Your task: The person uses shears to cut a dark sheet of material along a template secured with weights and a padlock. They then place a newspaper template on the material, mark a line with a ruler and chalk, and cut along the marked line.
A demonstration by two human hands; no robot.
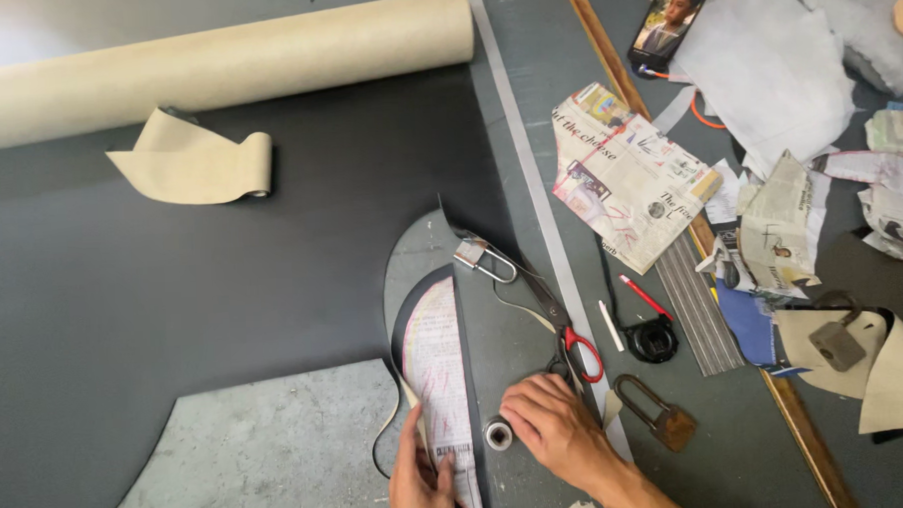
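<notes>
Both hands down: left grip pins paper pattern, right grip curls loosely beside scissors.

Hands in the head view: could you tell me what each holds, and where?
Left hand presses the paper pattern at its lower edge. Right hand rests beside the small roll, gripping nothing visibly.

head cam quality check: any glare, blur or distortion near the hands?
Head view: even, soft light, shadows faint; a pale sheen washes the top-left of the black sheet near the cardboard roll. Both the left hand and right hand are sharp, as are the scissors. The table's metal strip bows slightly: mild wide-angle distortion.
</notes>
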